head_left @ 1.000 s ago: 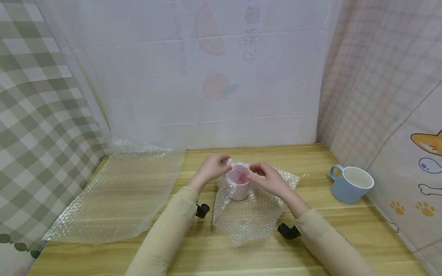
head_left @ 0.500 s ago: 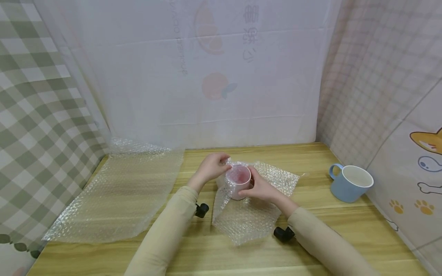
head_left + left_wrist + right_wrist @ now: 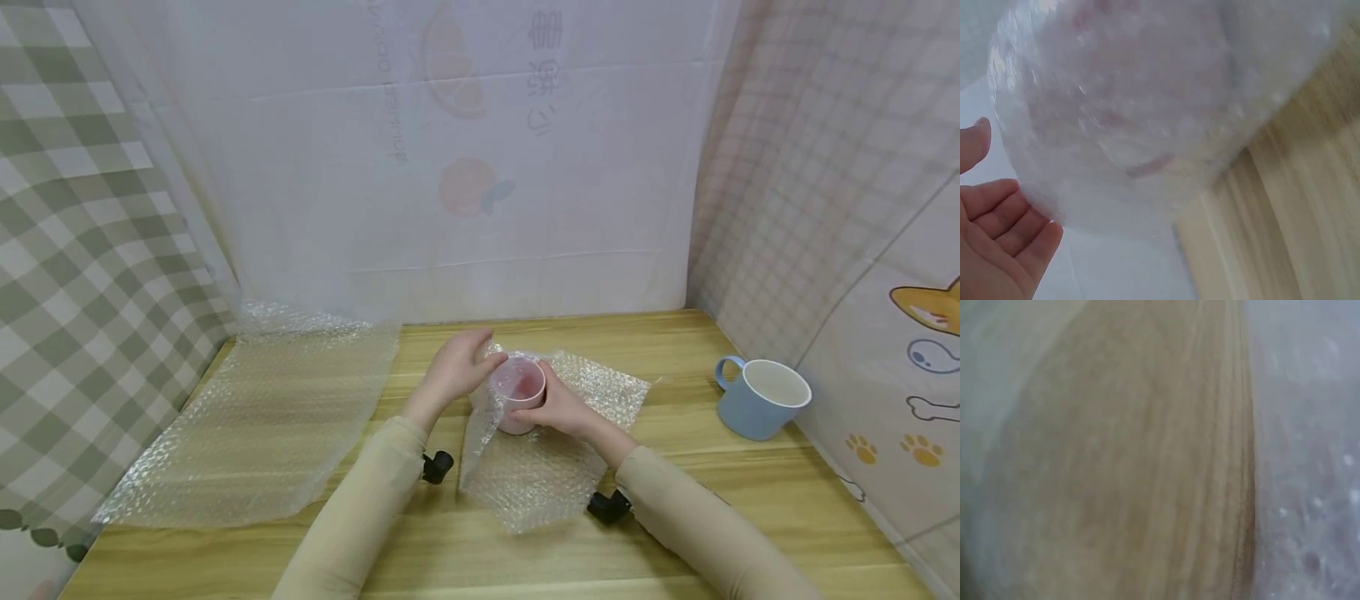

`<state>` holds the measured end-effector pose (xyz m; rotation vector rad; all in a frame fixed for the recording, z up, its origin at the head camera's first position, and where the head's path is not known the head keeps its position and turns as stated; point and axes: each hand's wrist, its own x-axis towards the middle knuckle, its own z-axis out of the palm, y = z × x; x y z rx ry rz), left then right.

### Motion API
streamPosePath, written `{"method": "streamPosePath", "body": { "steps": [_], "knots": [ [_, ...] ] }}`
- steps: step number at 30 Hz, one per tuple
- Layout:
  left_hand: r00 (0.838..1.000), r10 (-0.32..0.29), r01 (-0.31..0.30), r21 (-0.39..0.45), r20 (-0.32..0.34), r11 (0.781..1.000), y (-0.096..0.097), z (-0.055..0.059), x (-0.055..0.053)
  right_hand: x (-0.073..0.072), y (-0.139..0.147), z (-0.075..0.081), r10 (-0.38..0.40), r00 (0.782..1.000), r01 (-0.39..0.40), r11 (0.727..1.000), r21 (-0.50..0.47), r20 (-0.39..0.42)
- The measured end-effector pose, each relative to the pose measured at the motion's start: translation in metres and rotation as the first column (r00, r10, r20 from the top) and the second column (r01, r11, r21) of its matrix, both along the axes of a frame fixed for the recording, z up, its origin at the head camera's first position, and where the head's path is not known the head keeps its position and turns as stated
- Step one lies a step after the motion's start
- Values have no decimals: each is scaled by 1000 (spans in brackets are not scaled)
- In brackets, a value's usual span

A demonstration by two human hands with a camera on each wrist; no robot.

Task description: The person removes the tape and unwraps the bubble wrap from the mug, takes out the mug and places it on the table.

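A pink mug (image 3: 517,421) stands upright on a sheet of bubble wrap (image 3: 540,479), part of which is drawn up around its left and back sides. My right hand (image 3: 564,408) grips the mug's right side, thumb in front and fingers behind. At the upper left, my left hand (image 3: 459,367) is beside the raised wrap. The left wrist view shows its fingers (image 3: 1007,215) extended against the edge of the bubble wrap (image 3: 1116,112), with the thumb apart. The mug appears blurred through the film there. In the right wrist view my hand is out of sight.
A larger bubble wrap sheet (image 3: 262,425) lies flat at the left of the wooden table (image 3: 465,567). On the right stands a blue mug (image 3: 761,404) with its handle to the left. Cloth-covered walls (image 3: 585,183) enclose the back and sides.
My right hand came down from beside the rim and took hold of the pink mug. The left hand's fingers loosened and moved slightly along the raised wrap.
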<state>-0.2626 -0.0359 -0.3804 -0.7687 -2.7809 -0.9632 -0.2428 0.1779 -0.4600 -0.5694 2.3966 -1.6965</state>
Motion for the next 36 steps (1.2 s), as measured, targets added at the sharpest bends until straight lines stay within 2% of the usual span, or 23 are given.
{"method": "streamPosePath", "body": {
  "steps": [4,7,11,15,17,19,23,26,29,32,36],
  "knots": [
    [995,0,-2,-25,-98,1000,1,7,13,0,0,0,0,1000,0,1000,-6,-2],
    [982,6,-18,-61,-190,998,1,12,23,-1,0,1,4,1000,-4,1000,-7,-1],
    [952,16,-61,-139,-306,988,2,14,37,-2,0,0,18,1000,-19,999,-26,-11],
    [914,16,-123,-237,-406,964,3,14,49,-2,0,-2,18,1000,-18,999,-30,-15],
    [895,23,-156,-265,-445,952,2,13,53,-2,0,-2,11,1000,-11,1000,-22,-12],
    [885,50,-194,-269,-463,943,-1,13,55,-1,0,-1,6,1000,-6,1000,-14,-6],
    [878,139,-265,-223,-457,938,-11,13,57,0,-1,0,-14,1000,14,1000,1,7],
    [880,176,-286,-196,-441,938,-23,11,57,1,-1,-1,-23,1000,23,1000,16,3],
    [903,202,-290,-190,-379,938,-36,6,56,1,0,-1,-27,1000,27,999,21,1],
    [929,232,-296,-201,-287,934,-48,0,52,1,-1,-1,-26,1000,26,1000,13,7],
    [945,276,-310,-207,-178,928,-59,-6,48,1,-3,-2,-21,1000,21,1000,4,12]
  ]
}}
